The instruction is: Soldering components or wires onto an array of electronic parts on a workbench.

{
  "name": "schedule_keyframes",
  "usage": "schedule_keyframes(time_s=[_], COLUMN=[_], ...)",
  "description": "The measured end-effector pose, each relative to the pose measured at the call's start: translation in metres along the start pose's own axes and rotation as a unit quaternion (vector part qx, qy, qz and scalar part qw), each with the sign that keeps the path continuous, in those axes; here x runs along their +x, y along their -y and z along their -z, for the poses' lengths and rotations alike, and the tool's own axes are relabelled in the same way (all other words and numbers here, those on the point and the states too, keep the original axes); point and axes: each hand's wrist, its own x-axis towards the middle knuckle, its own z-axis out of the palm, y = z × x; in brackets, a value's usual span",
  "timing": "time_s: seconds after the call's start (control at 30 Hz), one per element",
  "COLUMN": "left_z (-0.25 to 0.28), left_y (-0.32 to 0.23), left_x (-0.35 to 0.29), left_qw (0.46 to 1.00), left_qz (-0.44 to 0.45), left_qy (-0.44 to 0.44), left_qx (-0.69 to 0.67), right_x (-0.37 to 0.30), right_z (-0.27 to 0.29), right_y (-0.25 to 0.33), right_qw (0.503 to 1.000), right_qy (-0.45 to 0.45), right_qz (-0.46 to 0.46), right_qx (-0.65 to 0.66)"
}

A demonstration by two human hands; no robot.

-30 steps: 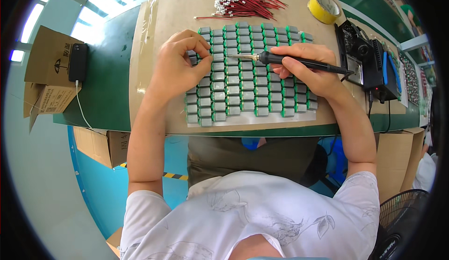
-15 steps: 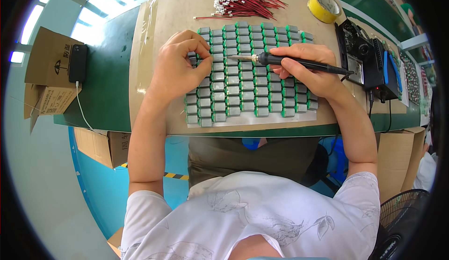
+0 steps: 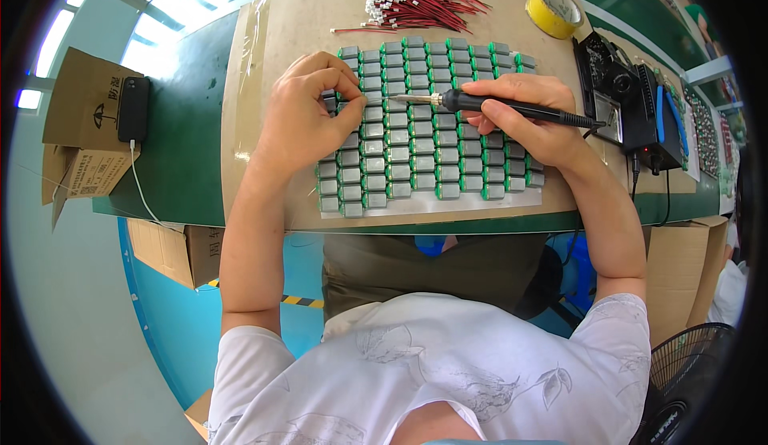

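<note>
Rows of small green circuit boards with grey blocks (image 3: 398, 155) lie side by side on a white sheet (image 3: 512, 202). My right hand (image 3: 520, 113) grips a black-handled soldering iron (image 3: 472, 103), its metal tip pointing left over the boards. Close to that tip, my left hand (image 3: 312, 109) is closed in a pinch at the left side of the rows. What sits between its thumb and forefinger is too small to make out. Part of the boards is hidden under both hands.
A bundle of red and black wires with white connectors (image 3: 408, 1) lies at the back, left of a yellow tape roll (image 3: 554, 11). On the right stands a black soldering station (image 3: 652, 117). A phone (image 3: 134, 109) leans on a cardboard box (image 3: 84, 97) at the left.
Almost nothing differs. Both hands and the soldering iron keep nearly the same place, with only a very slight shift at the left fingertips.
</note>
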Motion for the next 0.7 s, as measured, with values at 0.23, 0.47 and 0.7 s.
schedule_keyframes(time_s=[0.23, 0.47, 0.7], left_z=[-0.0004, -0.0013, -0.0012], left_y=[0.0018, 0.0006, 0.0008], left_x=[-0.0002, -0.0002, -0.0013], left_qw=[1.000, 1.000, 0.999], left_qz=[-0.007, -0.003, -0.026], left_qy=[0.001, 0.002, -0.005], left_qx=[0.002, 0.014, 0.027], right_x=[0.0012, 0.0000, -0.0016], right_z=[0.0004, -0.0002, 0.0012], right_y=[0.0004, -0.0003, 0.0001], right_qw=[1.000, 1.000, 1.000], right_qy=[0.005, 0.008, 0.014], right_qz=[0.011, 0.012, 0.011], right_qx=[-0.005, 0.001, -0.016])
